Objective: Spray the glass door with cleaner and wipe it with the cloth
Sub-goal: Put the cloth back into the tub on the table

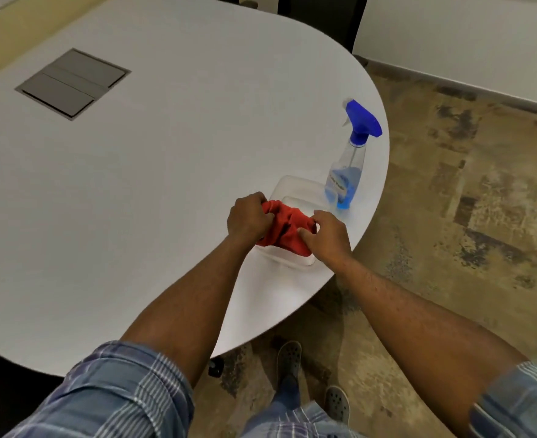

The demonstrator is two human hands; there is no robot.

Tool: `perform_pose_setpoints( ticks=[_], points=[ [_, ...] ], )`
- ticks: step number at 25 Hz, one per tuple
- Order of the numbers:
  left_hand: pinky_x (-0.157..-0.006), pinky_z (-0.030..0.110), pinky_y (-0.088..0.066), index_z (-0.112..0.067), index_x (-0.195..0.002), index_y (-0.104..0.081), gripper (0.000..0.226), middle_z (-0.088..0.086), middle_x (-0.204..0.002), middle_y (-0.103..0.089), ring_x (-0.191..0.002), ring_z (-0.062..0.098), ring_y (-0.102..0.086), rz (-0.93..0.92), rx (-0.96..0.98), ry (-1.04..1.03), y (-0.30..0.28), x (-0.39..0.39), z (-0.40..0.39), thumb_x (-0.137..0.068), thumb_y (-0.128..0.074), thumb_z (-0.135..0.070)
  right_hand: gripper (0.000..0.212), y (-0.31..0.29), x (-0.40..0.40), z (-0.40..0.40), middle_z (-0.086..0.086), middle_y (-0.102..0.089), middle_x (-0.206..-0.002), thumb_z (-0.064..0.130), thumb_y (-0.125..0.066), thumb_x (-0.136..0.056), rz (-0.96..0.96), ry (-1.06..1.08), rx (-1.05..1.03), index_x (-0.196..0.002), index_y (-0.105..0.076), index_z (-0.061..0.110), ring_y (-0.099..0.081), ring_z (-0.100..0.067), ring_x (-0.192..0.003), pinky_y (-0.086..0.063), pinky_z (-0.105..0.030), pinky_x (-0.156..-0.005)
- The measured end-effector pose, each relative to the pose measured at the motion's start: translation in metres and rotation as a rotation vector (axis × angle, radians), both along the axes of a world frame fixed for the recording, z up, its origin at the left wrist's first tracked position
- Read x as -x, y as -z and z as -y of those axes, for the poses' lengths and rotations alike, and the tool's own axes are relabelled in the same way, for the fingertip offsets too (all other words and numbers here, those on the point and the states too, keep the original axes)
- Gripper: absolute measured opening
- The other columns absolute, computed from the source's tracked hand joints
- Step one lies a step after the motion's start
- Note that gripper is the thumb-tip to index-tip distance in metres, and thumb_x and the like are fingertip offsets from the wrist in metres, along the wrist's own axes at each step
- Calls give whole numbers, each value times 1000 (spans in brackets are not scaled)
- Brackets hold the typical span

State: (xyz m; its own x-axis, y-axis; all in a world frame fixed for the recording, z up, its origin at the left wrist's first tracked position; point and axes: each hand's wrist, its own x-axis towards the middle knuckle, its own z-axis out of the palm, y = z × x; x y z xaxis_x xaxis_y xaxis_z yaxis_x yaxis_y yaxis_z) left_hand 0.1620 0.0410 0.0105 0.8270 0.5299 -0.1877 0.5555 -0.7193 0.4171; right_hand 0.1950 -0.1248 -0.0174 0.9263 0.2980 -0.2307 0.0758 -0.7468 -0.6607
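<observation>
- At the near right edge of the rounded white bench [166, 169], seen from the head camera, both of the person's hands are on a red cloth [284, 229] bunched up over a shallow white tray [295, 188].
- The left hand [248, 216] is curled shut around the cloth's far-left end; the right hand [327, 235] pinches its near-right end with thumb and fingers closed on the fabric.
- Just beyond the tray, close to the bench's edge, the spray bottle [347, 172] stands upright, blue trigger head on top and blue cleaner filling roughly its lower part. Neither hand touches it.
- A grey hatch [72, 83] is set flush into the bench far to the left, well apart from the work.
- No glass door appears anywhere in this view, so its state cannot be told.
- Judged from this layout, the task is at its very start: the cloth is only being gathered, the bottle is not yet taken, and both spraying and wiping remain to be done.
</observation>
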Motion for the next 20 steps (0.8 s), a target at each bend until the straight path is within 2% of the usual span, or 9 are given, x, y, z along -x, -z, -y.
perform_pose_setpoints(
  ticks=[2, 4, 6, 9, 12, 14, 16, 18, 20],
  points=[
    [-79, 37, -51, -15, -110, -68, 29, 8, -116, -62, -104, 28, -58, -100, -173, 124, 16, -4, 1, -85, -65, -29, 41, 14, -4, 3, -7, -39, -153, 44, -65, -89, 101, -133, 217, -117, -68, 14, -33, -27, -141, -25, -43, -115],
    [-95, 41, -45, -15, -118, -66, 37, 11, -144, -46, -128, 30, -44, -191, -297, 222, 29, -5, 1, -88, -63, -35, 42, 24, -9, 7, -7, -24, -160, 47, -62, -90, 152, -222, 336, -119, -67, 17, -17, -28, -148, -15, -45, -119],
    [-107, 43, -36, -13, -125, -63, 41, 13, -161, -23, -146, 31, -24, -242, -312, 255, 37, -5, 1, -91, -59, -37, 41, 30, -10, 10, -7, -17, -162, 48, -59, -91, 192, -241, 365, -118, -66, 18, -9, -28, -150, -13, -46, -119],
    [-116, 45, -24, -12, -128, -59, 41, 13, -166, -3, -152, 31, -4, -269, -314, 308, 43, -6, 2, -95, -54, -37, 49, 35, -11, 14, -7, -7, -164, 53, -52, -93, 206, -276, 441, -127, -59, 19, -2, -29, -150, -10, -48, -119],
    [-120, 47, -19, -11, -139, -49, 57, 12, -166, 6, -153, 30, 3, -286, -301, 385, 44, -8, 3, -95, -55, -46, 68, 39, -12, 19, -7, 2, -164, 62, -39, -95, 221, -312, 515, -148, -36, 19, 5, -29, -150, -5, -47, -120],
    [-121, 48, -20, -13, -147, -37, 73, 11, -166, 2, -153, 30, -1, -200, -268, 385, 42, -7, 5, -92, -53, -58, 76, 39, -13, 24, -7, 0, -164, 64, -37, -94, 269, -256, 435, -153, -24, 19, 3, -27, -151, -5, -46, -120],
    [-121, 49, -21, -15, -152, -29, 84, 10, -167, -4, -153, 30, -7, -79, -229, 343, 40, -1, 9, -90, -48, -67, 75, 37, -17, 30, -9, -14, -163, 61, -43, -94, 334, -139, 285, -152, -25, 18, -9, -28, -150, -11, -46, -120],
    [-122, 48, -16, -15, -156, -18, 94, 9, -167, -2, -153, 29, -5, -38, -198, 287, 40, 11, 14, -87, -42, -75, 73, 28, -28, 36, -13, -34, -154, 57, -53, -91, 409, 32, 111, -148, -33, 16, -28, -29, -142, -29, -50, -116],
    [-124, 47, -9, -14, -158, -5, 108, 9, -167, 4, -153, 28, 0, -44, -180, 234, 47, 29, 20, -82, -37, -84, 77, 14, -46, 39, -13, -43, -145, 56, -62, -86, 416, 241, -31, -145, -36, 14, -40, -28, -133, -39, -46, -107]
  ],
)
